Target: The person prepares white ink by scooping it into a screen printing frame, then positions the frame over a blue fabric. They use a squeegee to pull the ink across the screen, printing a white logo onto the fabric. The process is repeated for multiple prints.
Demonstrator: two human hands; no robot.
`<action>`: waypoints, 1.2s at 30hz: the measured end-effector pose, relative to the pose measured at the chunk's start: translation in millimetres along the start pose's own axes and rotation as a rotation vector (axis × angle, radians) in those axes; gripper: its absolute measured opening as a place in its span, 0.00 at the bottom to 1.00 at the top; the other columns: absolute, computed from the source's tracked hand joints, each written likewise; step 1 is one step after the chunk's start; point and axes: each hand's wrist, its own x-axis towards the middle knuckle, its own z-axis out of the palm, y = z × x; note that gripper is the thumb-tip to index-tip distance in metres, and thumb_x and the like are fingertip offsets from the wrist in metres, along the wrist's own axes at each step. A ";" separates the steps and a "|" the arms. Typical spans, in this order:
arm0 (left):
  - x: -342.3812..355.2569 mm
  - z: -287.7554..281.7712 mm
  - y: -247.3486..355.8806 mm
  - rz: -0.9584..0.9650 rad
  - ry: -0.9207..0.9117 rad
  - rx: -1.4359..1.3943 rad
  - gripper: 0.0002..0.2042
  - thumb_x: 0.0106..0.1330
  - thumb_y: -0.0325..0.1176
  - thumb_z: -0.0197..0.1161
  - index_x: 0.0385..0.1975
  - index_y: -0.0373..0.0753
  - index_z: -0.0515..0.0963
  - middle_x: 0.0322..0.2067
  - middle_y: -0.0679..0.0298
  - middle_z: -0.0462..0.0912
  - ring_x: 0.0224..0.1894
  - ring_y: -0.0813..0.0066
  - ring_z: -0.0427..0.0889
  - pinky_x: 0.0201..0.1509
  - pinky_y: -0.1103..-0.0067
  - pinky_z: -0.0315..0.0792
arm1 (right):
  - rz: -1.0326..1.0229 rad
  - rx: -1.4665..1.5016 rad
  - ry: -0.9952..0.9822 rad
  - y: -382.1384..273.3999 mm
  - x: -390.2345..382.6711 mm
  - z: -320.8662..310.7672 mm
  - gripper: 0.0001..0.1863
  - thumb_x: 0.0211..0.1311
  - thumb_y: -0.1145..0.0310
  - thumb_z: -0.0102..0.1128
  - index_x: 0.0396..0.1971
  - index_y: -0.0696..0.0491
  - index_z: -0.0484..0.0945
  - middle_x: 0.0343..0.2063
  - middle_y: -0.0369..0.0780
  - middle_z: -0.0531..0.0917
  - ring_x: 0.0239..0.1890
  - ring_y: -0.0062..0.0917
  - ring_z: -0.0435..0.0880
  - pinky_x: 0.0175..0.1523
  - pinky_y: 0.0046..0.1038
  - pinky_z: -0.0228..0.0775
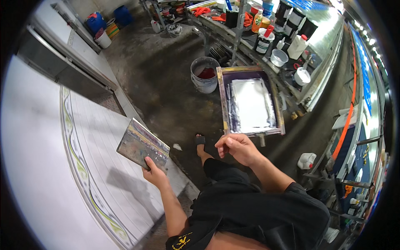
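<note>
My left hand (157, 174) grips a flat rectangular board (143, 143) by its lower edge, thumb on top. Grey, yellow and dark purple paint stains cover its face. My right hand (241, 149) is closed in a loose fist, its fingers curled and nothing visible in them. Just beyond it is a screen-printing frame (221, 98) with stained wooden sides and a bright white area inside a dark purple border. The right hand overlaps the near edge of this frame in the picture; whether they touch, I cannot tell. What bears the frame is mostly hidden.
A grey bucket (205, 85) with something red inside stands left of the frame. Bottles, tubs and a white jug (297, 46) crowd the bench at the upper right. A tiled wall (96, 162) rises on my left. Another white jug (307, 161) lies on the floor at right.
</note>
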 end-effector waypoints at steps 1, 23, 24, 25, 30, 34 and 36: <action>6.3 7.1 4.9 -0.003 0.018 -0.017 0.26 0.78 0.49 0.64 0.51 0.24 0.79 0.47 0.53 0.86 0.44 0.69 0.84 0.49 0.73 0.78 | -0.038 0.018 -0.013 -8.8 8.6 5.6 0.26 0.81 0.52 0.54 0.51 0.65 0.85 0.31 0.39 0.81 0.35 0.24 0.80 0.44 0.30 0.75; 529.3 286.8 26.0 0.062 -0.072 0.201 0.30 0.78 0.49 0.63 0.54 0.17 0.78 0.55 0.43 0.83 0.52 0.63 0.84 0.56 0.70 0.78 | -0.538 0.544 -0.529 -186.2 532.9 103.3 0.39 0.63 0.49 0.73 0.49 0.78 0.79 0.17 0.39 0.76 0.14 0.19 0.71 0.20 0.21 0.62; 554.6 312.9 28.1 0.098 -0.103 0.222 0.30 0.78 0.49 0.63 0.54 0.17 0.78 0.55 0.43 0.84 0.51 0.63 0.84 0.56 0.70 0.78 | -0.564 0.477 -0.458 -190.1 550.4 98.5 0.38 0.63 0.51 0.73 0.49 0.78 0.80 0.17 0.39 0.76 0.14 0.19 0.71 0.20 0.21 0.62; 578.9 340.4 34.8 0.076 -0.120 0.257 0.30 0.78 0.49 0.63 0.54 0.17 0.78 0.55 0.42 0.84 0.51 0.62 0.84 0.56 0.70 0.78 | -0.583 0.420 -0.400 -195.1 570.5 94.7 0.36 0.63 0.52 0.74 0.48 0.78 0.80 0.17 0.39 0.76 0.14 0.18 0.71 0.20 0.22 0.62; 691.8 454.6 82.1 0.007 -0.306 0.315 0.32 0.77 0.52 0.65 0.53 0.18 0.78 0.54 0.44 0.84 0.51 0.65 0.85 0.55 0.68 0.79 | -0.632 0.246 -0.191 -218.3 673.4 82.9 0.30 0.62 0.60 0.76 0.45 0.76 0.81 0.17 0.38 0.76 0.14 0.18 0.71 0.20 0.22 0.61; 757.6 536.6 101.4 0.136 -0.350 0.322 0.34 0.75 0.55 0.66 0.50 0.18 0.77 0.50 0.44 0.85 0.49 0.62 0.85 0.53 0.67 0.79 | -0.733 0.241 -0.113 -241.5 740.9 61.8 0.24 0.61 0.66 0.77 0.43 0.75 0.82 0.17 0.37 0.76 0.15 0.18 0.71 0.20 0.22 0.60; 761.9 578.0 110.9 0.154 -0.355 0.350 0.31 0.75 0.54 0.66 0.47 0.20 0.79 0.46 0.47 0.87 0.47 0.63 0.85 0.52 0.67 0.78 | -0.794 0.236 -0.101 -253.7 778.9 60.3 0.22 0.60 0.69 0.78 0.41 0.74 0.83 0.18 0.37 0.76 0.15 0.18 0.71 0.20 0.22 0.60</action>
